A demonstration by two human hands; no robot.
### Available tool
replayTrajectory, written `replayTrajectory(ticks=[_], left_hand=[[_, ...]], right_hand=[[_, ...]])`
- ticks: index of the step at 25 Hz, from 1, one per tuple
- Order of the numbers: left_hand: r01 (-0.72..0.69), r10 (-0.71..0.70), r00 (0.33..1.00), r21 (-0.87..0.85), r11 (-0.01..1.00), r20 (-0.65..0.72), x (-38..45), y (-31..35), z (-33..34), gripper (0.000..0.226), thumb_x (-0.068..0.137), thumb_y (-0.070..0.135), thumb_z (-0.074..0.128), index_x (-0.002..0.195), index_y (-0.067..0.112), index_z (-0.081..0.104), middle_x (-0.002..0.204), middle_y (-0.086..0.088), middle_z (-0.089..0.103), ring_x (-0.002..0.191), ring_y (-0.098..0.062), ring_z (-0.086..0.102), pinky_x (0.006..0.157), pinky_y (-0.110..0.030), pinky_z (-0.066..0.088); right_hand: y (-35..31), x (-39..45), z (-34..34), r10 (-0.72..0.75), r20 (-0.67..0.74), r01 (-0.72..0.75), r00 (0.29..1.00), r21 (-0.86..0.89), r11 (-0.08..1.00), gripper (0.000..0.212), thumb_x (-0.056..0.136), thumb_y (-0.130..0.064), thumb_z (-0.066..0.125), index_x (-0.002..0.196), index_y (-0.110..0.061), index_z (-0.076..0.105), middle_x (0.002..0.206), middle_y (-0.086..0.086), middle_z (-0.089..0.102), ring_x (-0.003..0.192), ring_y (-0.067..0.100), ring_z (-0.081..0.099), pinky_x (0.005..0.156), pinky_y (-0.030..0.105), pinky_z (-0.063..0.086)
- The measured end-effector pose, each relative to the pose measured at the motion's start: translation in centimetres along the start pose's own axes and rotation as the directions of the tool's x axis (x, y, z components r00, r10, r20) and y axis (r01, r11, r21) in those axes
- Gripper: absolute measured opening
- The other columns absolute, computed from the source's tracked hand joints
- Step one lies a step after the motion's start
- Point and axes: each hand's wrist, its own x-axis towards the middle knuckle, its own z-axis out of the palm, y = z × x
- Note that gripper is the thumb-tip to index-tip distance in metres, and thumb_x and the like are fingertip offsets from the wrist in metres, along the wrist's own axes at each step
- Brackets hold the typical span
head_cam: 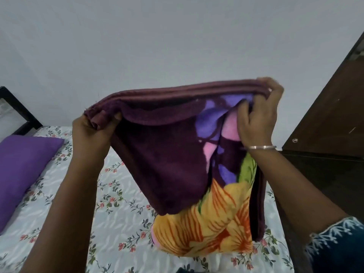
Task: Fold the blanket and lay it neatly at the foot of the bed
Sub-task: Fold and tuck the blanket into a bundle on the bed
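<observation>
A thick plum blanket (167, 154) with purple, pink and yellow-orange flower print hangs in the air, folded into several layers, above the bed (122, 194). My left hand (92, 133) grips the stacked top corner on the left. My right hand (260, 115), with a silver bangle at the wrist, grips the top edge on the right, fingers curled over the layers. The blanket's lower end hangs down to just above the floral sheet near the bed's right side.
A purple pillow (21, 174) lies at the left on the white floral sheet. A black bed frame (17, 107) stands behind it. A dark brown wooden cupboard (331, 125) rises at the right, close to the bed. A pale wall fills the background.
</observation>
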Motion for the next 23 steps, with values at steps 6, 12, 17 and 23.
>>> replayTrajectory(ticks=[6, 12, 17, 23], left_hand=[[0.387, -0.394, 0.919, 0.265, 0.884, -0.027, -2.9, -10.0, 0.1, 0.024, 0.080, 0.019, 0.075, 0.102, 0.013, 0.068, 0.085, -0.005, 0.068, 0.089, -0.024, 0.065, 0.076, -0.030, 0.048], [0.559, -0.575, 0.808, 0.473, 0.681, -0.129, -5.6, -14.9, -0.7, 0.031, 0.083, 0.039, 0.070, 0.096, 0.012, 0.065, 0.083, -0.012, 0.065, 0.084, -0.033, 0.063, 0.076, -0.046, 0.052], [0.234, -0.378, 0.926, 0.800, 0.552, -0.010, -7.6, -13.9, 0.2, 0.038, 0.084, 0.049, 0.062, 0.081, 0.012, 0.063, 0.085, -0.006, 0.061, 0.068, -0.025, 0.058, 0.057, -0.032, 0.041], [-0.367, -0.108, 0.875, 0.791, 0.489, 0.472, -14.1, -13.2, 3.2, 0.038, 0.081, 0.051, 0.064, 0.078, 0.015, 0.071, 0.137, -0.003, 0.049, 0.110, -0.027, 0.057, 0.074, -0.036, 0.055]], right_hand=[[5.6, -10.4, 0.5, 0.146, 0.818, -0.125, 0.556, -0.091, 0.988, 0.066, 0.069, -0.057, 0.029, 0.077, 0.000, 0.062, 0.094, 0.009, 0.053, 0.080, 0.033, 0.059, 0.069, 0.036, 0.045], [4.6, -13.7, 0.3, 0.225, 0.744, -0.310, 0.630, -0.025, 0.950, 0.044, 0.083, -0.041, 0.066, 0.049, -0.024, 0.045, 0.060, 0.001, 0.047, 0.051, 0.010, 0.046, 0.053, 0.032, 0.035], [2.2, -15.2, 1.4, 0.555, 0.438, -0.516, 0.707, -0.217, 0.828, 0.048, 0.078, -0.030, 0.073, 0.047, -0.008, 0.043, 0.047, 0.006, 0.042, 0.046, 0.024, 0.042, 0.047, 0.030, 0.028], [-2.9, -17.3, 3.3, 0.429, 0.565, -0.333, 0.705, -0.270, 0.903, 0.046, 0.076, -0.030, 0.069, 0.049, -0.017, 0.034, 0.068, 0.012, 0.056, 0.060, 0.034, 0.054, 0.054, 0.033, 0.031]])
